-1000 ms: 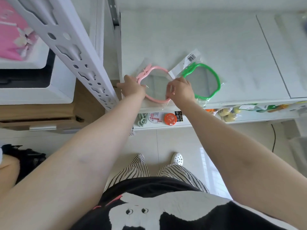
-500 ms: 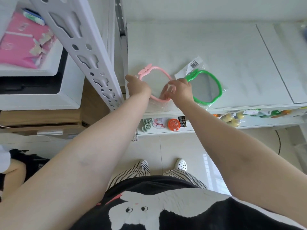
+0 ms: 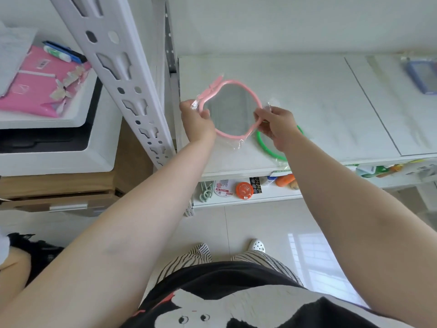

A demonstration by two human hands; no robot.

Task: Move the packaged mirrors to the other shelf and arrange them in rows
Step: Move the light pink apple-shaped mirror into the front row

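— Mirrors are what is seen here? Where is the pink mirror (image 3: pixel 230 110) held?

— It is held in its clear wrapper above the front left part of the white shelf (image 3: pixel 307 91), just beside the perforated post (image 3: pixel 123 74). Its left rim is gripped by the left hand (image 3: pixel 197 119), with the fingers curled round the frame. Its right rim is pinched by the right hand (image 3: pixel 275 129), thumb and fingers closed on the frame and wrapper.

— And what is seen left of the post?

— A pink packet (image 3: pixel 40 86) is laid on a white tray (image 3: pixel 78 110).

— Is another mirror seen on the shelf?

— A green mirror (image 3: pixel 269 150) is laid flat on it, partly hidden under the right hand and wrist. A blue mirror (image 3: pixel 423 76) is laid far to the right, well apart from the others.

— What is kept below?

— An orange disc (image 3: pixel 244 190) and other small goods are set on the lower shelf (image 3: pixel 260 197); most cannot be made out.
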